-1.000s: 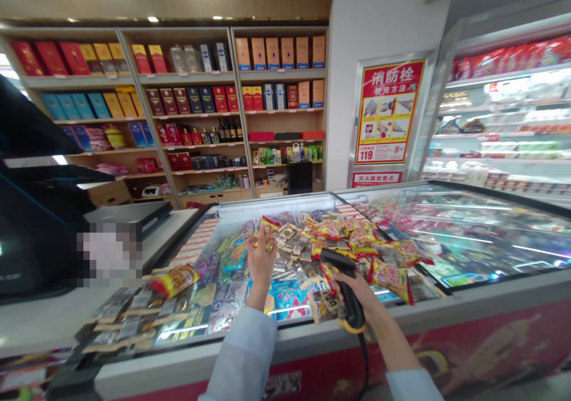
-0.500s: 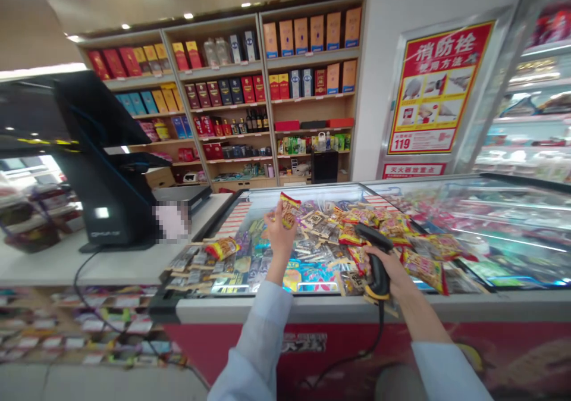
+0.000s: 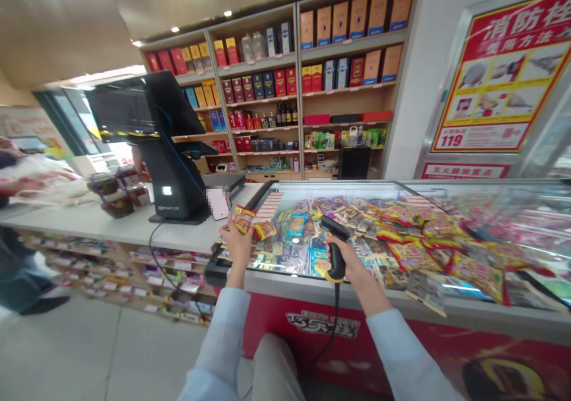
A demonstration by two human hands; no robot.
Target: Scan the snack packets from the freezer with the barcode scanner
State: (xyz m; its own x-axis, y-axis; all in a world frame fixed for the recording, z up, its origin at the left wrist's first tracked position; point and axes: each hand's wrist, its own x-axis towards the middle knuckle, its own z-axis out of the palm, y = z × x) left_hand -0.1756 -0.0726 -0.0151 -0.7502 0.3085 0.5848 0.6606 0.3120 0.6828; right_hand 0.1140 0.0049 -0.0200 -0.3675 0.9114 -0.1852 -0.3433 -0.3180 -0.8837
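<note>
My left hand (image 3: 236, 243) is raised over the left end of the glass-topped freezer (image 3: 312, 288) and pinches a small red and yellow snack packet (image 3: 243, 219). My right hand (image 3: 345, 258) is wrapped round the grip of a black and yellow barcode scanner (image 3: 335, 247), whose head points left toward the packet. The scanner's cable (image 3: 328, 341) hangs down in front of the freezer. Many snack packets (image 3: 401, 246) lie spread over the freezer lid, several of them beside both hands.
A black checkout terminal (image 3: 165, 151) stands on the white counter (image 3: 111, 225) to the left, with jars (image 3: 113, 193) beside it. Another person's arm (image 3: 27, 181) shows at the far left. Shelves of boxes and bottles (image 3: 285, 85) line the back wall. A red fire-hydrant poster (image 3: 499, 85) hangs at right.
The view has swung left, bringing the terminal and counter into sight. My left hand has carried the packet leftward to the freezer's left end; the scanner hand followed, still gripping it.
</note>
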